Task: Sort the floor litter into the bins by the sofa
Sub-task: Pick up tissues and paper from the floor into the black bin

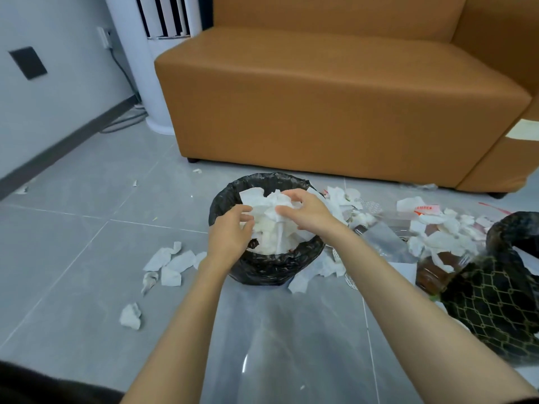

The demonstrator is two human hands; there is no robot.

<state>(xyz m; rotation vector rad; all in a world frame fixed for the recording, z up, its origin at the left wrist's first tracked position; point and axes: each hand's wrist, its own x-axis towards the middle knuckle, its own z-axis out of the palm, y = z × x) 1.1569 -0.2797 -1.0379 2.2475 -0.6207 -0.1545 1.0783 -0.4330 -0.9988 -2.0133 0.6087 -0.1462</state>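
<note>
Head view: a black-lined bin (222, 199) stands on the grey tiled floor (87, 228) in front of an orange sofa (320, 97). It is heaped with white tissues (272, 228). The left hand (230, 234) comes in at 8 o'clock of the bin, its grip curled around the edge of the heap. The right hand (303, 212) comes over at 2 o'clock, its grip pinching the top tissues between thumb and fingers. Loose tissue scraps (172, 263) lie at the bin's 8 o'clock. At its 3 o'clock lies a litter pile (443, 228) with a white wrapper (424, 208) printed in red, its writing too blurred to read. A brown bottle (431, 272) touches a second bin (495, 301) with a gold lattice pattern.
</note>
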